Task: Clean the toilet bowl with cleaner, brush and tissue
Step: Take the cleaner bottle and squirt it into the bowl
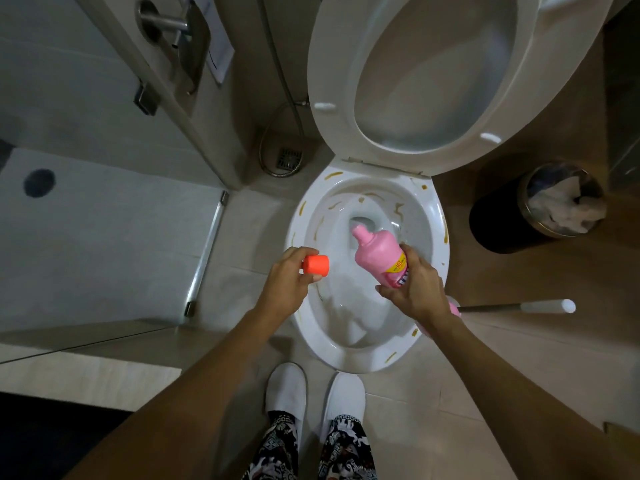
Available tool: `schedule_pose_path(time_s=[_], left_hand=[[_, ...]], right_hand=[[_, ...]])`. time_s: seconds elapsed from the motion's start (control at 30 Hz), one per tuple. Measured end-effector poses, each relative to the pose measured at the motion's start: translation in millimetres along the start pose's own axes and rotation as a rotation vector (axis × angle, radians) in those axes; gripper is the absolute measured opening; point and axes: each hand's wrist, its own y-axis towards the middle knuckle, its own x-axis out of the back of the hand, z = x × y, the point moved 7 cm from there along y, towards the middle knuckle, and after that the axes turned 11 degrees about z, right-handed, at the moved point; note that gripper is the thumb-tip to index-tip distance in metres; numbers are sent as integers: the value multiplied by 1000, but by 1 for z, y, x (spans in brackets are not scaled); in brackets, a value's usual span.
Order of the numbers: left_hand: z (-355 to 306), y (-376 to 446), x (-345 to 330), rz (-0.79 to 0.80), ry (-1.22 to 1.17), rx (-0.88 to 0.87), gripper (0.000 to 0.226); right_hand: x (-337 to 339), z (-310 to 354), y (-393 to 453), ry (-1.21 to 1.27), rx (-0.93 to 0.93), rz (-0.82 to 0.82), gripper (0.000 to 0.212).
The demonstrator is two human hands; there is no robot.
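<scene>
Right hand [414, 287] gripping pink cleaner bottle [379, 258] — uncapped, tilted over bowl [438, 216]

Right hand [412, 289] tilts bottle [381, 259] over bowl [438, 216].

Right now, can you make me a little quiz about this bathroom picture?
1. True or false: the orange cap is off the pink bottle.
2. Which hand grips the bottle? A) left hand B) right hand
3. Fill in: the bottle's nozzle points down into the toilet ____.

Key: 1 true. 2 B. 3 bowl. The bowl's rim shows brown streaks, and a brush handle lies on the floor to the right.
</scene>
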Motion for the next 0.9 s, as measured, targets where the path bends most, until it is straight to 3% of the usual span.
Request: schedule_pose_path(time_s=[0.23,0.9], left_hand=[[42,-10,-29,-32,-25,61,42],[64,4,4,-101,-57,-63,44]], right_hand=[[-26,-5,25,-92,-113,114,66],[-20,7,118,-166,-328,129,67]])
